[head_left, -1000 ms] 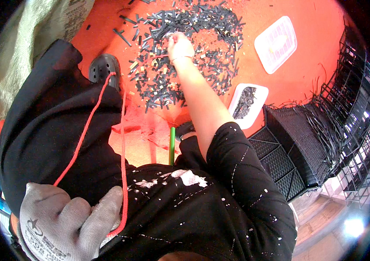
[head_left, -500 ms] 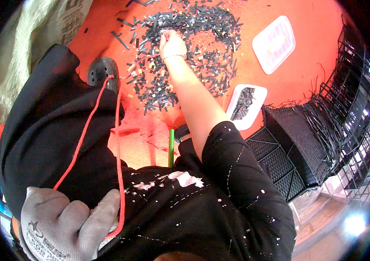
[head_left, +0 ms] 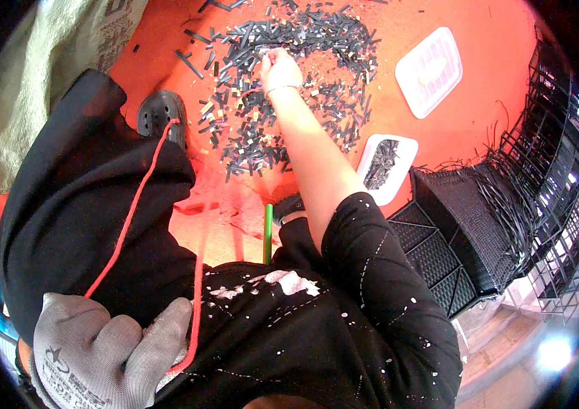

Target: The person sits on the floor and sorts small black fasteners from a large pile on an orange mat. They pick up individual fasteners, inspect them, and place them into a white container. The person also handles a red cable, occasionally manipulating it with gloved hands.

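Sorting of black strips: early stage, bulk unsorted.
Right hand (head_left: pixel 277 68) pinches pieces in the strip pile (head_left: pixel 289 88) mid-floor; small tray (head_left: pixel 386 160) part-filled; gloved left hand (head_left: pixel 102 354) clenched on red cord (head_left: pixel 133 211).

The left hand (head_left: pixel 99 354) wears a grey knitted fabric glove with a matt coated look and grips a red woven cord (head_left: pixel 129 218); the right hand (head_left: pixel 277 68) is bare. The black strip pieces (head_left: pixel 289 102) look like matt plastic and lie on an orange, slightly rough surface (head_left: pixel 494 102). The two white trays (head_left: pixel 429 71) appear smooth plastic, the black clothing (head_left: pixel 330 327) matt cloth.
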Demonstrator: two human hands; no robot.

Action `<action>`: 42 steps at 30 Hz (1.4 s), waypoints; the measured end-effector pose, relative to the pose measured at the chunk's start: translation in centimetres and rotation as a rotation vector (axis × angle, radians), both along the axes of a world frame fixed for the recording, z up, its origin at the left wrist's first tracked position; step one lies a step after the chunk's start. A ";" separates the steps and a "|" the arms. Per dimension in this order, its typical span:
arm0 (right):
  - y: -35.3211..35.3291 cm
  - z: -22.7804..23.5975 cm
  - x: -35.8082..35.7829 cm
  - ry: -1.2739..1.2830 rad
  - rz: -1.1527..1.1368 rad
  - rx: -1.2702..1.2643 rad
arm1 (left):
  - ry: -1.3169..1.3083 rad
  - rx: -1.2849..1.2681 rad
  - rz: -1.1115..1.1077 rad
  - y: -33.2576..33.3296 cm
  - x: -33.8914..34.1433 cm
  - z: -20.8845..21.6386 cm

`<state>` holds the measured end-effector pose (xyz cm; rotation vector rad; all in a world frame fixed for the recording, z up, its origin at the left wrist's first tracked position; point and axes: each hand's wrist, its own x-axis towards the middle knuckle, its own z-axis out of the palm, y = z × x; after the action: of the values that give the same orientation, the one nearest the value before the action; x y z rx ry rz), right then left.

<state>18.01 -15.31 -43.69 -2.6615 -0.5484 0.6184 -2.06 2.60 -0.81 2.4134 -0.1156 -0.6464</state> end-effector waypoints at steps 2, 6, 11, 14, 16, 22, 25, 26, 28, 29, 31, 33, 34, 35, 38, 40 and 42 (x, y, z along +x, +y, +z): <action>0.2 0.9 -0.2 -0.002 -0.038 0.037 | -0.008 0.002 0.008 0.0 -0.2 -0.1; -0.8 -0.8 0.0 -0.053 -0.142 0.113 | -0.076 0.024 0.082 -0.5 -0.8 0.6; -2.8 -0.1 1.8 -0.077 -0.212 0.007 | -0.050 -0.009 0.037 -0.2 -0.2 -0.1; -2.1 -0.4 1.1 -0.051 -0.176 0.035 | -0.011 -0.020 0.010 0.2 -0.3 -0.4; -0.5 0.3 -0.1 0.028 -0.102 0.145 | 0.032 -0.007 0.010 0.1 -0.1 0.4; 1.4 0.6 -0.6 0.026 -0.018 0.122 | 0.013 -0.021 0.011 0.3 0.1 0.3; 2.0 0.7 -0.6 0.068 0.057 0.036 | -0.041 -0.029 0.022 0.1 -0.3 0.1; 2.0 0.7 -0.9 0.067 0.099 0.037 | -0.053 -0.037 0.029 0.0 -0.1 0.1; 1.5 0.8 -1.7 0.066 0.182 0.036 | -0.083 -0.032 0.032 -0.1 -0.1 0.0; 1.1 0.8 -2.2 0.095 0.210 0.013 | -0.100 -0.017 0.030 -0.1 -0.1 0.0; 0.3 0.9 -2.7 0.113 0.258 0.042 | -0.082 -0.004 0.023 0.1 -0.4 0.0; -0.2 0.5 -3.0 0.075 0.242 0.057 | -0.014 -0.010 0.009 0.5 -0.4 0.4; -0.2 0.4 -2.8 0.094 0.219 0.041 | -0.050 -0.016 0.019 0.4 -0.4 0.3; -0.5 0.3 -2.4 0.112 0.196 0.025 | -0.086 -0.022 0.029 0.2 -0.3 0.1; 0.0 0.2 -1.5 0.134 0.102 -0.004 | -0.134 -0.025 0.068 -0.3 -0.6 -0.1; 0.8 0.9 -0.9 0.129 0.077 0.007 | -0.148 -0.015 0.075 -0.3 -0.6 -0.1; 1.6 1.1 -1.3 0.141 0.061 -0.042 | -0.167 0.004 0.052 -0.1 -0.4 -0.1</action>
<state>16.68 -13.67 -42.57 -2.6228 -0.5834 0.8368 -2.46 2.46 -0.88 2.4629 -0.1209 -0.4212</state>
